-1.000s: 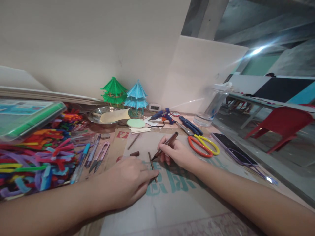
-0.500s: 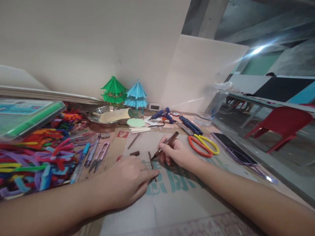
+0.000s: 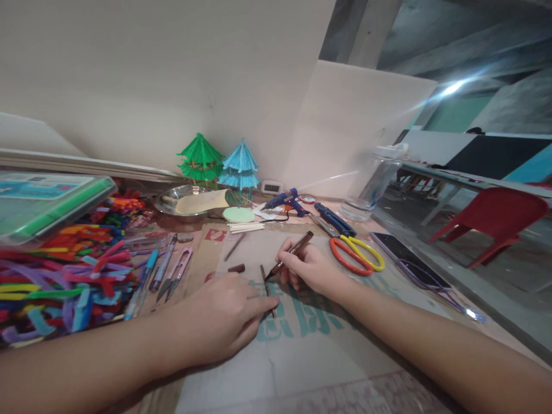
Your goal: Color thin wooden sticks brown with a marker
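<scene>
My right hand (image 3: pixel 304 264) is closed around a brown marker (image 3: pixel 297 247), its dark tip down against a thin brown stick (image 3: pixel 264 279). The stick lies on the plastic-covered cardboard (image 3: pixel 233 379). My left hand (image 3: pixel 230 316) presses the stick's near end with a stretched index finger, the other fingers curled in. Just beyond the left knuckles is the brown marker cap (image 3: pixel 236 268). Another thin brown stick (image 3: pixel 234 247) rests farther back, near several pale sticks (image 3: pixel 245 227).
Left are fuzzy pipe cleaners (image 3: pixel 77 287), a plastic box (image 3: pixel 52 201), pens (image 3: pixel 142 284) and pink snips (image 3: pixel 177 270). Behind stand green (image 3: pixel 199 158) and blue (image 3: pixel 240 167) tiered models, a metal dish (image 3: pixel 172 195) and a glue gun (image 3: pixel 284 200). Scissors (image 3: pixel 351 261), a phone (image 3: pixel 407 259) and a jug (image 3: pixel 366 190) lie right.
Almost nothing differs. The marker tip has shifted very slightly along the stick, and both hands keep their places.
</scene>
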`<state>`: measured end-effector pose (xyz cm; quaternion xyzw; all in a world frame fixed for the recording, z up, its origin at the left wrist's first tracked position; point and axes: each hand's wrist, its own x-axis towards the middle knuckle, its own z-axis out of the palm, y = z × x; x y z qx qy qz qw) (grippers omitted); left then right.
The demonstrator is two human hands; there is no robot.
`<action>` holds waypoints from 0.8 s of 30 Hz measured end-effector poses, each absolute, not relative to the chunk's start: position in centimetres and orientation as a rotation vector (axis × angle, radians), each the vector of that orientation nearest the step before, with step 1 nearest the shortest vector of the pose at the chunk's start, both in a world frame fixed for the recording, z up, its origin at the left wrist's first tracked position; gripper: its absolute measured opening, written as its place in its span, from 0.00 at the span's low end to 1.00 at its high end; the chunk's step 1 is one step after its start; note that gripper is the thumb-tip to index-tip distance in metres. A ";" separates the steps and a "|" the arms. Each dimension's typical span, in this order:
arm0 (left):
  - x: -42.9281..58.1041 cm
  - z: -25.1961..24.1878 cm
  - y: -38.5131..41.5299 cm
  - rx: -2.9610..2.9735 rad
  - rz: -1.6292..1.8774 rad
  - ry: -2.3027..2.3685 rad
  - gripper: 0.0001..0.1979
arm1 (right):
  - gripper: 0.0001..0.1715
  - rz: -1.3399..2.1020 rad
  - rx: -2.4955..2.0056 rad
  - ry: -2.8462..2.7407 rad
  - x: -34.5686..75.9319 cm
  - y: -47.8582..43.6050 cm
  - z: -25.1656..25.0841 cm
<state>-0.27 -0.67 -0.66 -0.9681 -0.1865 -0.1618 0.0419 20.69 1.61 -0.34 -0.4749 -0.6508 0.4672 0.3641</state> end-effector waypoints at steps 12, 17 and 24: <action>-0.1 -0.5 -0.7 -2.944 -0.512 -0.525 0.17 | 0.10 1.197 -1.210 -1.693 20.7 1.6 -0.4; -0.2 -0.5 -0.8 -2.956 -0.482 -0.549 0.17 | 0.10 1.252 -1.201 -1.706 20.8 1.6 -0.3; -0.2 -0.5 -0.7 -2.950 -0.471 -0.553 0.17 | 0.11 1.177 -1.220 -1.698 20.8 1.6 -0.4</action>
